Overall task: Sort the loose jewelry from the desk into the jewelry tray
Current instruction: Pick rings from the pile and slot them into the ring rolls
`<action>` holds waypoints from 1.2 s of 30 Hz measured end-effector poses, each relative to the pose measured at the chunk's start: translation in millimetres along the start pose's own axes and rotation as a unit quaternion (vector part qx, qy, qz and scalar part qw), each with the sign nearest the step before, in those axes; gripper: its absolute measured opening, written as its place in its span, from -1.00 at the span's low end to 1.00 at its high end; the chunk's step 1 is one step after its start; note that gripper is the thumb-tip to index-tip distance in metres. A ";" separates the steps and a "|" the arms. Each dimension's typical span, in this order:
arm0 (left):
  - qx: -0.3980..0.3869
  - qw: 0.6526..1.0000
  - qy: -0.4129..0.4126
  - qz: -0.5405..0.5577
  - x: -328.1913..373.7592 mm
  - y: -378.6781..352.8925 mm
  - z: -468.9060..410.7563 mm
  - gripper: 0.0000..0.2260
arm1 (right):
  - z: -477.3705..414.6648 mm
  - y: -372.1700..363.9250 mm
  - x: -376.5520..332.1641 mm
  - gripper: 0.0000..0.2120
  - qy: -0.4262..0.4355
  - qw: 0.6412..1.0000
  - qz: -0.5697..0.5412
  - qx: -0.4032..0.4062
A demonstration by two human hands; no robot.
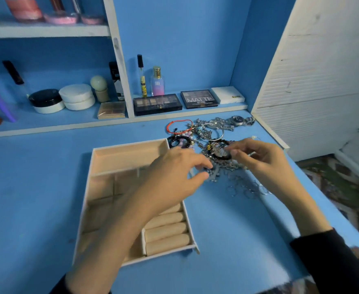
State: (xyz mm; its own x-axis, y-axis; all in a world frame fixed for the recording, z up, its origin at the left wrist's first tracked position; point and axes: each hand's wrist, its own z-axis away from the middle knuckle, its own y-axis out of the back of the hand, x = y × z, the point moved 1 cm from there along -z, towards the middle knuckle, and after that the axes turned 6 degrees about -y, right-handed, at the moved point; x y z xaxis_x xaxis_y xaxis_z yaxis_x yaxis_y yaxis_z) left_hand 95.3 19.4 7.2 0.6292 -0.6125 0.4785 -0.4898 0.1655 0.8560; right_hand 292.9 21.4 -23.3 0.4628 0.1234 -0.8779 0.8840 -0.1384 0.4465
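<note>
Head view: jewelry pile (208, 132) sits far-right on the desk (36, 187), touching the far-right corner of the jewelry tray (129, 144). No pieces visible in the tray compartments that show; the left forearm covers part of it.

Left hand (174, 166) reaches across the tray. Its grip looks like thumb + forefinger pinched on a beaded strand (211, 172) at the near edge of the pile, tho it's blurry. Right hand (259, 158) has its grip closed, fingertips on a dark bangle (221, 154) w/ a charm, mid-pile.

Watch (238, 120) and red cord bracelet (179, 126) lie at the far side, untouched. Thin wire hoops (246, 189) lie loose near-right, just under the right wrist.

Risks, as I judge them:
- Pile is a tangle, so lifting the strand prob drags neighbours along and drops them short of the tray.
- Two hands pulling apart could snap a fine chain.
- Right wrist could sweep the hoops twd the desk's right edge and off.
- Left forearm over the tray may nudge it.
</note>
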 end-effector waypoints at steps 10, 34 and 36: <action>-0.055 0.995 -0.028 -0.081 25.5 -55.8 -24.3 -0.72 | 27.5 42.1 20.7 -0.88 0.033 0.961 0.263 -0.079; -0.060 0.998 0.031 -0.013 17.6 -53.3 -25.6 -0.83 | 16.6 29.2 6.6 -0.92 -0.009 0.981 0.157 -0.111; -0.061 0.997 0.037 -0.006 17.5 -52.4 -24.8 -0.83 | 16.3 29.0 8.0 -0.91 -0.019 0.989 0.124 -0.085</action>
State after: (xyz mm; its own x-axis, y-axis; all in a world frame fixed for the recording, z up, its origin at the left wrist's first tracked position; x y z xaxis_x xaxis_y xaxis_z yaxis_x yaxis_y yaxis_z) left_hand 146.9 19.1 -24.4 0.6790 -0.5577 0.4774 -0.4081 0.2538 0.8770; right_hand 321.2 2.4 -20.1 0.6666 0.0692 -0.7422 0.7436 0.0068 0.6685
